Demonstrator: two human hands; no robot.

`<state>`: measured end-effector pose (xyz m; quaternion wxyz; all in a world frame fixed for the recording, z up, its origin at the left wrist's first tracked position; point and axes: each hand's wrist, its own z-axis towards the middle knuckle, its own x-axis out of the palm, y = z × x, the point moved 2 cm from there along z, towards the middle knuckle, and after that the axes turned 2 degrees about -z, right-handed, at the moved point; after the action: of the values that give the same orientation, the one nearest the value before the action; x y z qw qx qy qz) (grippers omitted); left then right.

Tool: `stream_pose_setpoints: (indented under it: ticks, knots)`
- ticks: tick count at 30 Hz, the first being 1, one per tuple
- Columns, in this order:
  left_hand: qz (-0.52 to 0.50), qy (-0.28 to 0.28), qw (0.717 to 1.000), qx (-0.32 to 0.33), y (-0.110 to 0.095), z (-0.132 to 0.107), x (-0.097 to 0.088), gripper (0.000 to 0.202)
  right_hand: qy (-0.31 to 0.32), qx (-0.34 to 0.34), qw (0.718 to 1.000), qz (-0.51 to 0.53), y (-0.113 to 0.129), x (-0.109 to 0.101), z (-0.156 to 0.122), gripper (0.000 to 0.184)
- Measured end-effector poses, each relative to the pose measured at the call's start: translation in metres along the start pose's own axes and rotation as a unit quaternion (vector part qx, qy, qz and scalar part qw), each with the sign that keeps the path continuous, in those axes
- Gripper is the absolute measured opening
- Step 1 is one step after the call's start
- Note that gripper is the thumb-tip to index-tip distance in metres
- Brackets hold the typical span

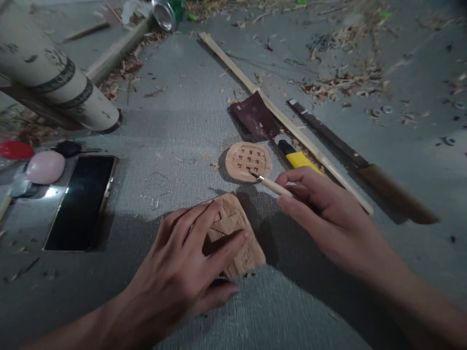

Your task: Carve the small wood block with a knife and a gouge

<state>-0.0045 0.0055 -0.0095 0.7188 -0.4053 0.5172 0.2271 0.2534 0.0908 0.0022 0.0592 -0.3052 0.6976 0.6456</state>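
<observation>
My left hand lies with fingers spread over a squarish wooden block with carved lines on its top. Its thumb stays out past the block's near edge, and the fingers hide the block's left part. Between thumb and fingertips, my right hand grips a slim carving tool with a pale handle and a dark tip. That tip points left, over the near part of a round wooden disc carved with rows of small square holes. Whether it touches the disc, I cannot tell.
Past the disc lie dark red sandpaper, a yellow-and-black cutter, a long pale stick and a wooden-handled file. At left are a phone, a pink rounded object and a large cylinder. Wood shavings litter the back.
</observation>
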Motion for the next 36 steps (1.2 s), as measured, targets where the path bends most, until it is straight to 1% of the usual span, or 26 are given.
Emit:
stream_pose_setpoints:
  ticks: [4, 8, 11, 14, 17, 18, 21, 23, 25, 27, 30, 32, 34, 36]
  knots:
    - [-0.046, -0.007, 0.999, 0.003, 0.005, -0.002, 0.001, 0.073, 0.014, -0.023, 0.997, -0.075, 0.005, -0.001, 0.004, 0.026]
    - [-0.069, 0.014, 0.998, 0.008, 0.008, -0.004, 0.005, 0.079, 0.038, -0.035, 0.992, -0.118, 0.007, 0.000, 0.005, 0.028]
    - [-0.068, 0.030, 0.997, -0.002, 0.006, -0.006, 0.006, 0.076, 0.066, -0.053, 0.983, -0.162, 0.008, -0.002, 0.000, 0.032]
    - [-0.054, 0.013, 0.998, -0.033, 0.002, -0.007, 0.008, 0.072, 0.096, -0.083, 0.967, -0.219, 0.011, -0.006, -0.010, 0.033]
    - [-0.046, -0.014, 0.998, -0.044, -0.004, -0.008, 0.010, 0.071, 0.107, -0.099, 0.956, -0.254, 0.014, -0.007, -0.021, 0.037]
    - [-0.048, -0.017, 0.998, -0.048, -0.005, -0.007, 0.010, 0.071, 0.105, -0.103, 0.954, -0.261, 0.015, -0.007, -0.025, 0.037]
    - [-0.045, 0.001, 0.997, -0.057, -0.006, -0.006, 0.008, 0.070, 0.095, -0.124, 0.945, -0.288, 0.017, -0.004, -0.031, 0.033]
    - [-0.038, 0.013, 0.998, -0.057, -0.006, -0.005, 0.006, 0.066, 0.084, -0.138, 0.939, -0.302, 0.018, -0.001, -0.033, 0.033]
    - [-0.040, 0.013, 0.998, -0.050, -0.006, -0.004, 0.006, 0.060, 0.068, -0.151, 0.935, -0.313, 0.019, 0.001, -0.035, 0.034]
    - [-0.043, 0.005, 0.998, -0.040, -0.006, -0.003, 0.007, 0.059, 0.061, -0.170, 0.928, -0.325, 0.021, 0.004, -0.038, 0.034]
    - [-0.032, -0.011, 0.999, -0.025, -0.007, -0.003, 0.008, 0.064, 0.049, -0.197, 0.906, -0.370, 0.027, 0.008, -0.043, 0.031]
    - [-0.021, -0.014, 0.999, -0.027, -0.008, -0.003, 0.008, 0.065, 0.039, -0.210, 0.889, -0.404, 0.031, 0.010, -0.045, 0.031]
    - [-0.023, -0.002, 0.999, -0.039, -0.009, -0.002, 0.006, 0.064, 0.034, -0.220, 0.877, -0.427, 0.033, 0.011, -0.046, 0.031]
    - [-0.036, 0.014, 0.998, -0.044, -0.010, -0.001, 0.004, 0.064, 0.032, -0.228, 0.870, -0.436, 0.033, 0.011, -0.045, 0.031]
